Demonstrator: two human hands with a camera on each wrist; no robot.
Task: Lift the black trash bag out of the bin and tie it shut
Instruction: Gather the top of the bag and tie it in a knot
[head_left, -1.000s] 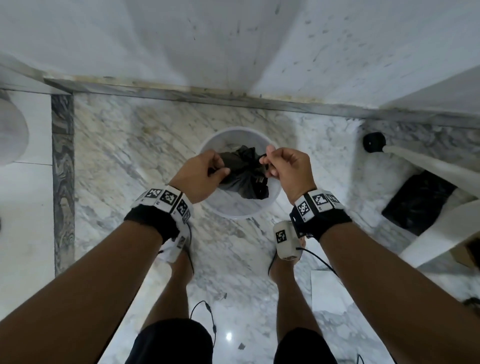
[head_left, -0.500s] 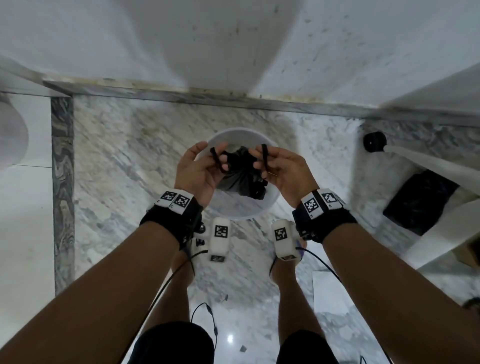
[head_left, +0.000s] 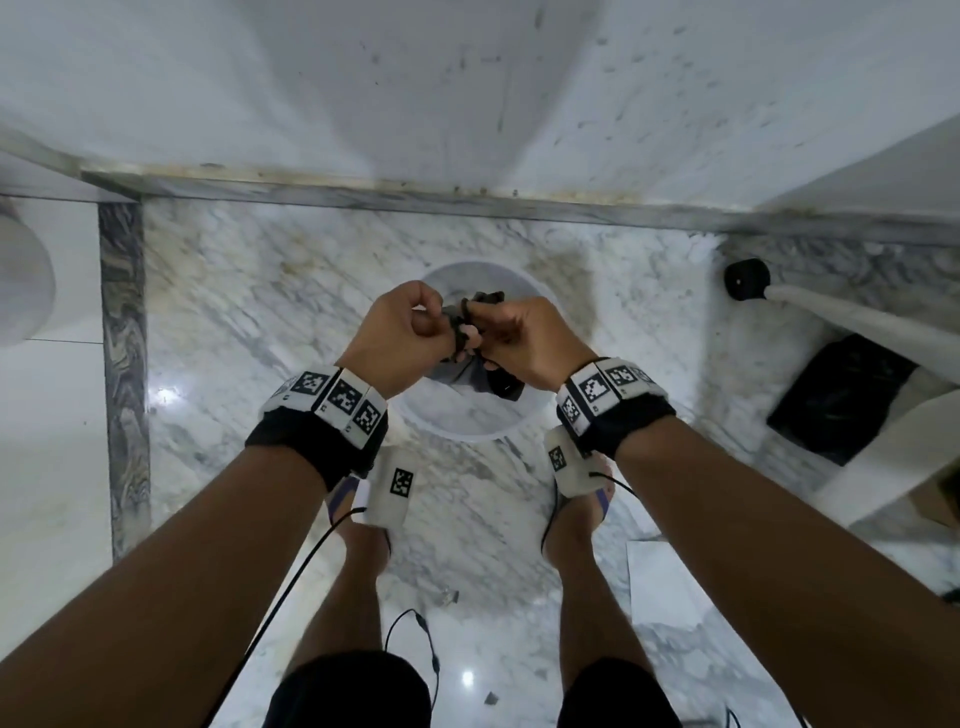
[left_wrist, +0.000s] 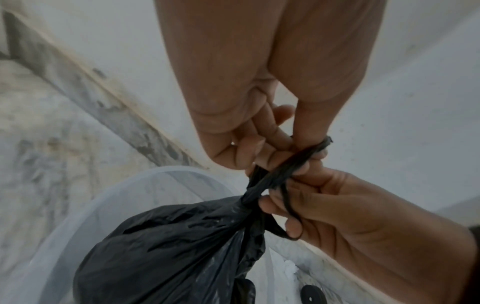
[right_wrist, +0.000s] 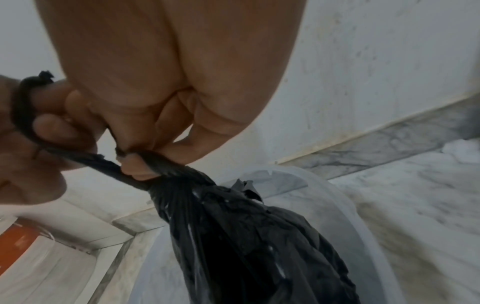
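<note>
At the centre of the head view, the left hand (head_left: 400, 332) and right hand (head_left: 519, 338) each pinch a twisted strip of the black trash bag (left_wrist: 182, 246), held over the white bin (head_left: 467, 426), apparently so the strips can be knotted.

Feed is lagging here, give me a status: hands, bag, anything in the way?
Left hand and right hand both pinching twisted bag ends. Black trash bag hanging over white bin, knot unfinished. Nothing blocking.
</note>
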